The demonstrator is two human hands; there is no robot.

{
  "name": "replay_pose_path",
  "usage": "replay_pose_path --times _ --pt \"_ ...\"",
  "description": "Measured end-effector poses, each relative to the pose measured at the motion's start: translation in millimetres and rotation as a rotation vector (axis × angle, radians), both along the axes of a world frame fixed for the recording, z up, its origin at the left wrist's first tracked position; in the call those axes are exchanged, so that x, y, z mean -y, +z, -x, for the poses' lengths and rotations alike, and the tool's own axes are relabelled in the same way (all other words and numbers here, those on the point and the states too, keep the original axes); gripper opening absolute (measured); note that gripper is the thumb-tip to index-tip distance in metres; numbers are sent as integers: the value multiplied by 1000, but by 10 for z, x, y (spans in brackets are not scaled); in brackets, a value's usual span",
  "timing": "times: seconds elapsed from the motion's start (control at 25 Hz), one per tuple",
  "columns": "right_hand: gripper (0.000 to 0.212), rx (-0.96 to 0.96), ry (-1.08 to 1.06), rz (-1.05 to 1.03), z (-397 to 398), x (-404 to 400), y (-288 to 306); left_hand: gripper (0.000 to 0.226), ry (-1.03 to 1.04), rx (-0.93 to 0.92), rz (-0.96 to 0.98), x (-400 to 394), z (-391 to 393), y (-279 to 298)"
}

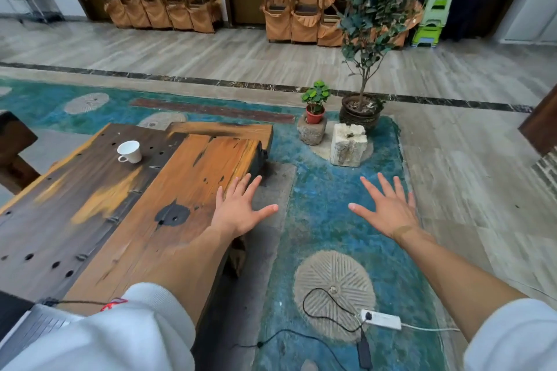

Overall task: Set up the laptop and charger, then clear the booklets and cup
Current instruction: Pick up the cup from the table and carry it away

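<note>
white sleeves (126, 337) frame the shot, a laptop (33, 329) edging in at bottom left on the wooden worktop (126, 220). further back on the worktop, a white cup (130, 152) stands upright. left hand (239, 209) hovers over the worktop's right edge, fingers spread, holding nothing; right hand (388, 208) is likewise spread above the blue floor. below it, a black charger (364, 351) is plugged into a white power strip (381, 319).
</note>
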State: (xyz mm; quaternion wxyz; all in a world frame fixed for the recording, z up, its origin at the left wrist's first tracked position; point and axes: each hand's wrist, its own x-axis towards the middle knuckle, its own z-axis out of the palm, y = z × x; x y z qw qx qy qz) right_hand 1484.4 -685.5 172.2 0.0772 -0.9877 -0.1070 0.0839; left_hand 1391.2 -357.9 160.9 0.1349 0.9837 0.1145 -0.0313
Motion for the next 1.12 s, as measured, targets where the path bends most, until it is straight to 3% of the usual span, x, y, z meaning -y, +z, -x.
replay_pose_path --times 0.56,0.84,1.12 --pt "83 -36 4 -22 -1507 -95 -181 99 24 -34 -30 -251 -1554 -129" --pt "82 -29 75 -9 -2642 -956 -205 100 67 -8 -15 -1066 -2511 -241" --pt "81 -52 205 -9 -3685 -2415 -191 96 191 -11 49 -2188 -3129 -317"
